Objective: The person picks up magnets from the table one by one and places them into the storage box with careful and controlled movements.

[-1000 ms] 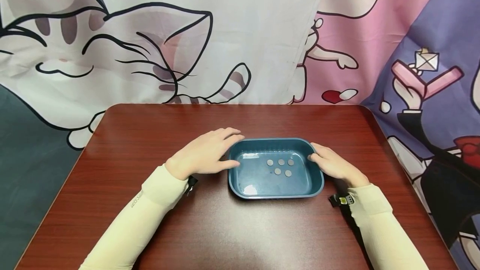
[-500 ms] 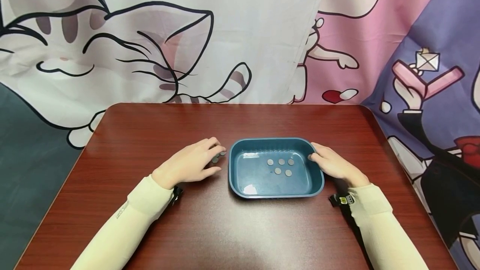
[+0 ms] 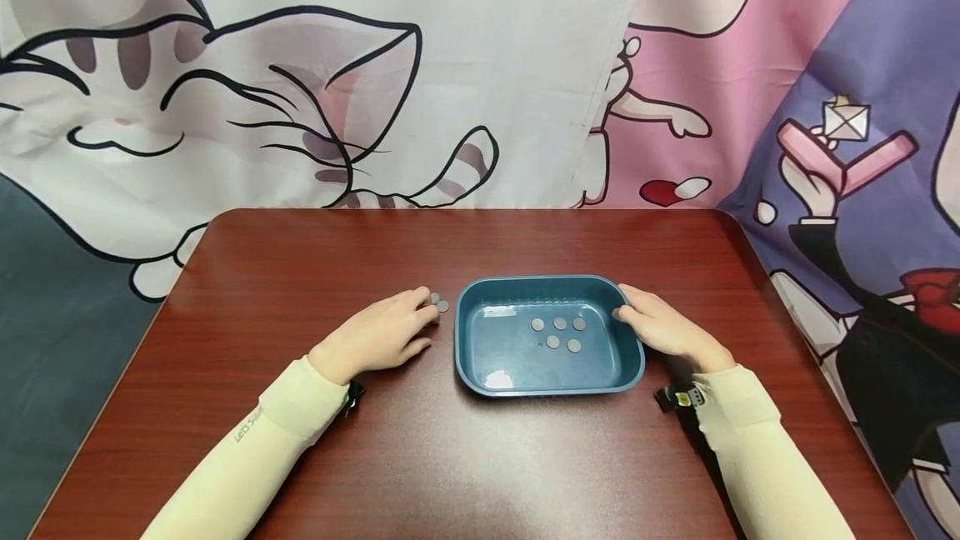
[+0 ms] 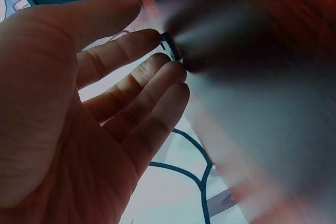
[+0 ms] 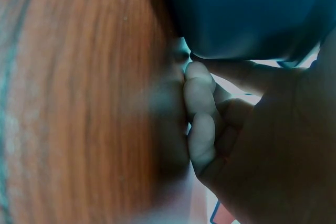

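Several coins (image 3: 552,342) lie flat on the floor of a blue rectangular tray (image 3: 498,357) on the table. My left hand (image 3: 378,336) is left of the tray, fingertips down at the tabletop and thumb held apart from them. Just beyond those fingers, two coins (image 3: 442,306) show on the table. In the left wrist view, one dark coin (image 4: 171,46) appears edge-on at the index fingertip. My right hand (image 3: 671,330) grips the tray's right end, thumb over the rim; its other fingers (image 5: 199,98) are bent beneath the tray wall in the right wrist view.
The reddish-brown table (image 3: 480,465) stretches in front of and behind the tray. A printed cartoon curtain (image 3: 517,65) hangs along its far edge.
My left hand has moved left from the tray's left rim to the coins on the table, its fingers lowering onto them. My right hand keeps hold of the tray.
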### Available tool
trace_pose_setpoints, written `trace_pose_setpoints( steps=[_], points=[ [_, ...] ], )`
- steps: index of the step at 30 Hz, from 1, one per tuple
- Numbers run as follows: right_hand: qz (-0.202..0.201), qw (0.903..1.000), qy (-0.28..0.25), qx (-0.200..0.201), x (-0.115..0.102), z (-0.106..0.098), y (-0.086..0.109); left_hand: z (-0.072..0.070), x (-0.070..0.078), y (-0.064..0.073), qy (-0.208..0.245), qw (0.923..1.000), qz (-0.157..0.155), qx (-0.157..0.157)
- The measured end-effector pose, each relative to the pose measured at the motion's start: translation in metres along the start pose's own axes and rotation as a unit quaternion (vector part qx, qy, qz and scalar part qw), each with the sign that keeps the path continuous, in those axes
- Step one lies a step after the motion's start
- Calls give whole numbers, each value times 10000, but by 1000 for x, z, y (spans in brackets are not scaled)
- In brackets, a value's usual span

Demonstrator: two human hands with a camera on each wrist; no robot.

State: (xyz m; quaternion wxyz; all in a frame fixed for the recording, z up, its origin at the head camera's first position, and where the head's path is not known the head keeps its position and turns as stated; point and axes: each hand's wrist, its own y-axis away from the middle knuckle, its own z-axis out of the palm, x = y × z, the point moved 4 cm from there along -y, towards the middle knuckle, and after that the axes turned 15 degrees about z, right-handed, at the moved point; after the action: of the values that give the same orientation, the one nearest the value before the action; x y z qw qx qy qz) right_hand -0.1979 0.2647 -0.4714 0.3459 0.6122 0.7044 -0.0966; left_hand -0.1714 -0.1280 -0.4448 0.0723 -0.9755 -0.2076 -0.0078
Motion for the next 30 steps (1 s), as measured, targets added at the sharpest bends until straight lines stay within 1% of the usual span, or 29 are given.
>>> trace_pose_setpoints(
  steps=[7,12,19,26,30],
  points=[
    [42,10000,-29,-18,0,1,0,3,-3,1,-171,9997,124,154],
    [69,10000,-50,-50,0,0,0,4,-8,-1,-146,9997,-5,210],
    [66,10000,-34,-54,0,0,0,1,-11,-2,-136,9992,-351,92],
    [48,10000,-19,-34,-1,0,0,1,-14,-1,-115,9990,-428,-17],
    [59,10000,-32,-21,0,0,0,-1,-13,0,15,9987,-475,-186]
  ],
)
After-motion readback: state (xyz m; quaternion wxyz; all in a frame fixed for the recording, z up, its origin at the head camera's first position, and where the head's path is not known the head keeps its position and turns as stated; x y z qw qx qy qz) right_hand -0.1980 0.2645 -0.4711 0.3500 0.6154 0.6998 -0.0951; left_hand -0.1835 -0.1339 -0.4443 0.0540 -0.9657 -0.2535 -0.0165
